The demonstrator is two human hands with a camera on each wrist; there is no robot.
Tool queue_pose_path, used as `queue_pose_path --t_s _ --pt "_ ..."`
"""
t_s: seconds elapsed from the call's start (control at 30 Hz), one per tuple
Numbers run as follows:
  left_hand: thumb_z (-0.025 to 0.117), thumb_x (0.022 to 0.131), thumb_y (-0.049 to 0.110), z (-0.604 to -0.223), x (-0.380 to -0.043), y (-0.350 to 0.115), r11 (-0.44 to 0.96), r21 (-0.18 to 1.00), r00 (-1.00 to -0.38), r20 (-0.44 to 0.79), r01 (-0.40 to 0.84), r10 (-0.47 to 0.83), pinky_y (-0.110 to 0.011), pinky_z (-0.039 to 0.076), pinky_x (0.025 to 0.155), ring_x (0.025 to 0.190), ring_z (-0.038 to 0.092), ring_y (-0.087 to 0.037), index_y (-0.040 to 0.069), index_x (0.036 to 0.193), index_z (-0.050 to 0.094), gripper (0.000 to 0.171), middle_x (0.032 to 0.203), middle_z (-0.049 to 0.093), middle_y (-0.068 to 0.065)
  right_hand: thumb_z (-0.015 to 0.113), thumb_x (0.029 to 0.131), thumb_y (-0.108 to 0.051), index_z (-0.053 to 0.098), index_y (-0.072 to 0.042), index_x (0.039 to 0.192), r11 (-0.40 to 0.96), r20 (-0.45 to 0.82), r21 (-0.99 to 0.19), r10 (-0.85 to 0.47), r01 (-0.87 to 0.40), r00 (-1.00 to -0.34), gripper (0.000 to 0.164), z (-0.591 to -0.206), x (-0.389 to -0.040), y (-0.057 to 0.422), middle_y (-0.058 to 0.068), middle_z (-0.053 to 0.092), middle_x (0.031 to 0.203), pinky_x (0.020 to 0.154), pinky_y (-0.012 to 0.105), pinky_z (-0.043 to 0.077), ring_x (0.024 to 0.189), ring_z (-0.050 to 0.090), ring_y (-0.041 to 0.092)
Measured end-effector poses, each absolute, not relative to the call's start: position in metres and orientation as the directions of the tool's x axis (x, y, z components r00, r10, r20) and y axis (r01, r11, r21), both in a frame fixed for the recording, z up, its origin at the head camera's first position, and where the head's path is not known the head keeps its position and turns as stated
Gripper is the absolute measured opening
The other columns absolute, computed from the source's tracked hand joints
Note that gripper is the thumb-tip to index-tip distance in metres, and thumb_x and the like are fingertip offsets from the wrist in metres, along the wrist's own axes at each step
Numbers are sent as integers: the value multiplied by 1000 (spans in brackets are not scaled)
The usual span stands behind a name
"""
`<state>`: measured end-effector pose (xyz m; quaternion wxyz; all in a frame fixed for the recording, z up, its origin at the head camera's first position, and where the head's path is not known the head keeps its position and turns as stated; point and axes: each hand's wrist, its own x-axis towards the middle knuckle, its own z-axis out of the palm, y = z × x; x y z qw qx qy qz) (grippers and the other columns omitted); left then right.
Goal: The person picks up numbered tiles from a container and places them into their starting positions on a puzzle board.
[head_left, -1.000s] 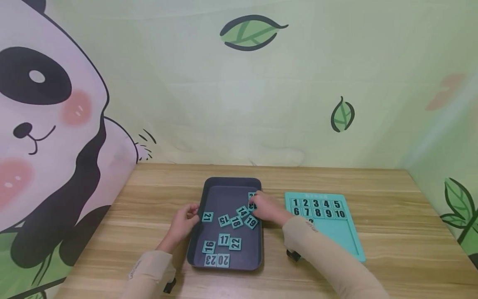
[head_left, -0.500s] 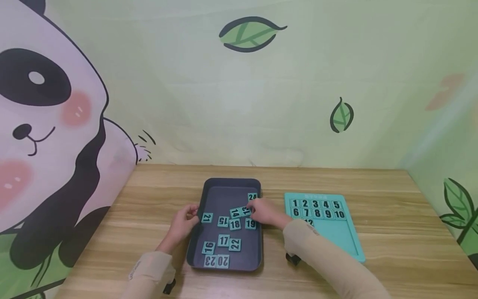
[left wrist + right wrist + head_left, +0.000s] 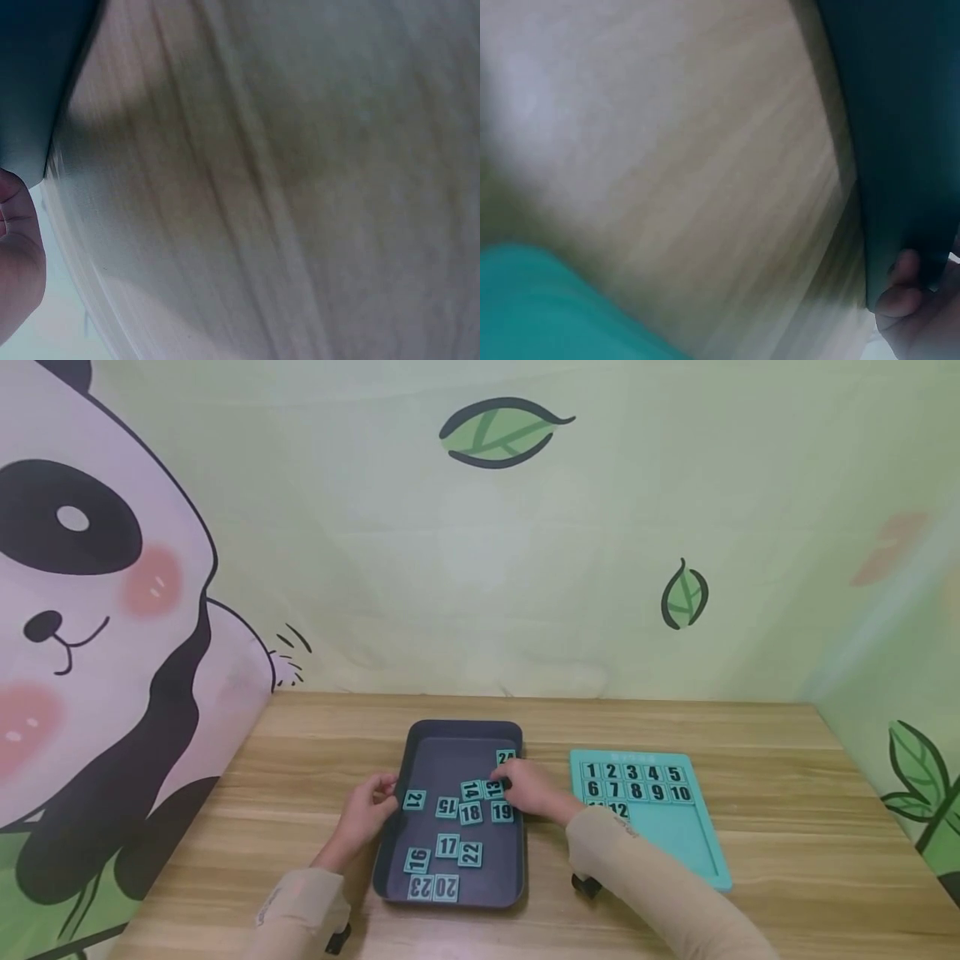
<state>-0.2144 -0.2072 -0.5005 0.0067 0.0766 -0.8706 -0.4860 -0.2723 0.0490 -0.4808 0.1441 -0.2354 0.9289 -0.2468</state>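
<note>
A dark rectangular tray (image 3: 450, 745) holds loose teal number tiles with black digits. My right hand (image 3: 532, 789) reaches over the tray's right rim, its thumb and fingertips at the edges of the 13 tile (image 3: 492, 790). That tile lies sideways beside the 14 tile (image 3: 471, 791). Above the fingers is the 24 tile (image 3: 506, 757), partly covered; below is the 19 tile (image 3: 502, 812). At the tray's left rim, my left hand (image 3: 363, 818) holds the edge with bent fingers. Both wrist views show the hands at the tray's outer wall (image 3: 900, 150), tiles out of sight.
Right of the tray lies a teal number board (image 3: 675, 839), tiles 1 to 12 in its upper rows and its lower part bare. My right sleeve (image 3: 637, 868) crosses its lower left. Wooden table (image 3: 300, 752) surrounds both, with a printed backdrop (image 3: 360, 568) behind.
My right hand has slid the 13 tile left and turned it, beside the 14 tile. The 14, 15, 18 and 19 tiles have shifted and turned. The left hand stays at the rim.
</note>
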Motion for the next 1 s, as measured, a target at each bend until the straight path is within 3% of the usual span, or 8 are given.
queue_pose_path --t_s 0.2,0.43,0.63,1.0 --pt "53 80 3 -500 -214 -207 518 843 -986 -76 -144 -150 -32 50 74 90 55 -25 2 116 52 36 100 53 -13 62 75 -9 63 -8 104 748 -125 -546 -518 -377 -846 29 -484 -271 49 7 63 100 80 32 48 93 58 18" --pt "53 80 3 -499 -213 -207 519 844 -987 -73 -137 -142 -32 50 74 91 56 -25 1 116 51 36 100 54 -13 69 71 -17 62 -9 101 744 -106 -529 -534 -407 -839 32 -488 -269 48 1 61 85 68 25 46 75 54 11" --pt "52 81 3 -499 -213 -207 516 845 -987 -81 -142 -139 -33 51 75 92 56 -25 0 117 51 36 101 53 -13 68 71 -15 59 -13 113 735 -103 -511 -566 -445 -818 43 -487 -267 48 2 60 95 69 26 46 81 53 12" --pt "53 81 4 -499 -214 -207 519 843 -987 -82 -143 -139 -32 51 73 90 56 -24 1 117 51 36 100 54 -13 69 71 -20 60 -15 106 766 -140 -485 -544 -421 -827 37 -487 -266 49 2 56 97 73 28 47 86 53 14"
